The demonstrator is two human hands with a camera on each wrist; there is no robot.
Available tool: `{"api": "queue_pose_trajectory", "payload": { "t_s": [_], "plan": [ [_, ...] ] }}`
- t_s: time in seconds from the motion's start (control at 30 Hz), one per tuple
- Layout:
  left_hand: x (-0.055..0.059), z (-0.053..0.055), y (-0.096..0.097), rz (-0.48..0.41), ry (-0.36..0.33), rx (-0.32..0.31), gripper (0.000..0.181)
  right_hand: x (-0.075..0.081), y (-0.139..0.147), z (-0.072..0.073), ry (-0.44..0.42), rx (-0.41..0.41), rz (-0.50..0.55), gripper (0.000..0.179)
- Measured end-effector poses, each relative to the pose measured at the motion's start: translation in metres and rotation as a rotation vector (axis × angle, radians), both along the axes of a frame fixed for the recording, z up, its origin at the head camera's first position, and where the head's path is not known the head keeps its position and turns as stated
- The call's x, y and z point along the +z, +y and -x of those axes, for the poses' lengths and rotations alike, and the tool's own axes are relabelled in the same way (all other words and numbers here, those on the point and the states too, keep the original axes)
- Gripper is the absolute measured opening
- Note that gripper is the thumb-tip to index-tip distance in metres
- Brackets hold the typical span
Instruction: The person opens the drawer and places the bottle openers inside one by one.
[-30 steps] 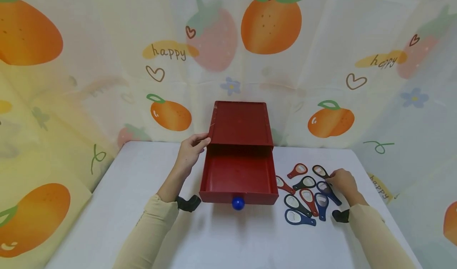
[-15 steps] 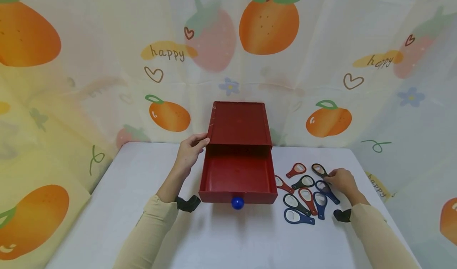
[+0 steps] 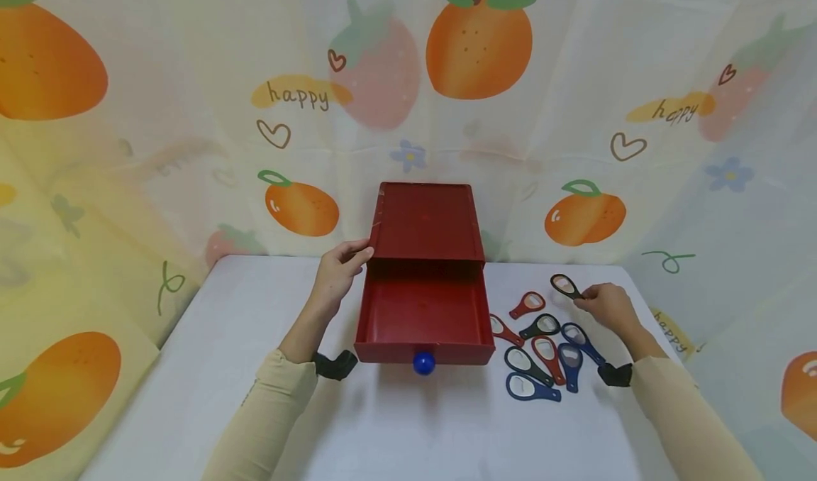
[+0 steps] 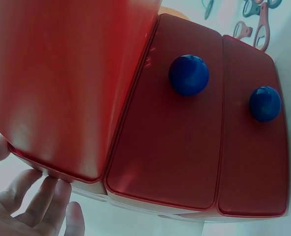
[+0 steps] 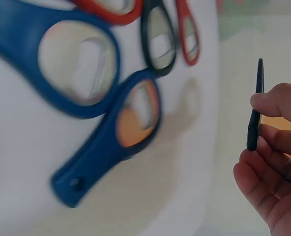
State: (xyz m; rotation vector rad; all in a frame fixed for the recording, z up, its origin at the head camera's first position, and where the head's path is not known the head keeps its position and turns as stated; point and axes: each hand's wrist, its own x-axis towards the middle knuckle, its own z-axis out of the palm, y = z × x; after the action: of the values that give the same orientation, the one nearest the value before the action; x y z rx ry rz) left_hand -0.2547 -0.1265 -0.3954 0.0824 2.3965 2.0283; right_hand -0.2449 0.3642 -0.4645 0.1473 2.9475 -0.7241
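My right hand (image 3: 609, 307) pinches a dark bottle opener (image 3: 566, 286) by its handle, raised off the table. The right wrist view shows that bottle opener (image 5: 256, 105) edge-on between thumb and fingers. My left hand (image 3: 335, 275) touches the left side of a red drawer cabinet (image 3: 428, 222) near its front edge. Its fingertips (image 4: 62, 189) lie against the cabinet's side in the left wrist view. The cabinet's top drawer (image 3: 424, 311) is pulled out, with nothing seen inside and a blue knob (image 3: 424, 363) in front. Two lower drawers, with blue knobs (image 4: 189, 75), are closed.
Right of the cabinet, several red, dark green and blue bottle openers lie close together on the white table (image 3: 306, 424), among them a blue bottle opener (image 3: 532, 387) and a red bottle opener (image 3: 528, 303). A fruit-printed cloth (image 3: 459, 140) hangs behind.
My right hand has lifted the dark bottle opener from beside the others and moved it slightly up and away. My left hand keeps its place on the cabinet.
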Motion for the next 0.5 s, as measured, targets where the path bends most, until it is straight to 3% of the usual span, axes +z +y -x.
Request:
{"api": "queue_pose_trajectory", "payload": {
  "t_s": [0.27,0.5],
  "plan": [
    [0.000,0.000,-0.002,-0.001,0.007,-0.009,0.046,0.031,-0.020,0.004,0.112,0.069,-0.012,0.028],
    [0.000,-0.002,-0.001,0.009,0.006,-0.017,0.050,0.057,-0.038,-0.001,0.197,0.116,-0.024,0.026]
  ]
}}
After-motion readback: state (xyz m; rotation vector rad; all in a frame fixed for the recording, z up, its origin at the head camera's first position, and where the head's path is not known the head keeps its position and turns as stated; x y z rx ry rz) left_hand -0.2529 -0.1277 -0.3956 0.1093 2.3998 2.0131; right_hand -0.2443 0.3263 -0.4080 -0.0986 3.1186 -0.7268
